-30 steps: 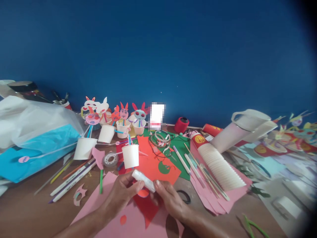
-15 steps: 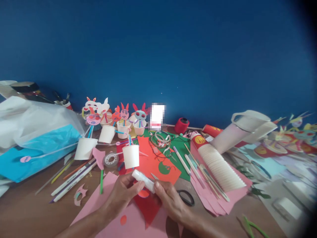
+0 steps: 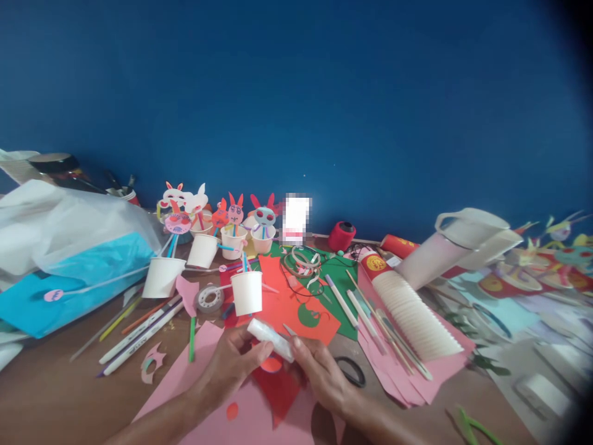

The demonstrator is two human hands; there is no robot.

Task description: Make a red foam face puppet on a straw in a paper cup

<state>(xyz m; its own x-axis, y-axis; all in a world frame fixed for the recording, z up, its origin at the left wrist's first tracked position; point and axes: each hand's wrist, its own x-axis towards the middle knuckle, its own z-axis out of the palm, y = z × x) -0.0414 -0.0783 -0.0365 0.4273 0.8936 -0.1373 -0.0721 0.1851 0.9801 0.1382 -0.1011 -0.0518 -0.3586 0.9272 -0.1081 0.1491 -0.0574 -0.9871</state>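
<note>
Between my two hands is a white glue stick [image 3: 269, 339], tilted, its left end higher. My left hand [image 3: 234, 361] pinches it near its left end with thumb and fingers. The thumb and fingers of my right hand [image 3: 322, 377] close on its right end. Just below the stick lies a round orange-red paper piece [image 3: 271, 363], partly behind my fingers. Scissors with a black handle [image 3: 351, 371] rest beside my right hand, which covers their middle. Under both hands are a pink paper sheet [image 3: 204, 402] and a pointed red paper piece [image 3: 280, 402].
A white paper cup [image 3: 247, 293] holding straws stands just ahead. Behind it are cups with paper animal faces [image 3: 235, 213]. Markers [image 3: 139, 340] and a tape roll [image 3: 210, 298] lie left. Stacked cups [image 3: 417, 315] and a pitcher [image 3: 438, 247] are at right, green-handled pliers [image 3: 467, 426] nearer.
The whole view shifts slightly to the right. Both hands keep their hold on the glue stick, with only a very small change in its tilt.
</note>
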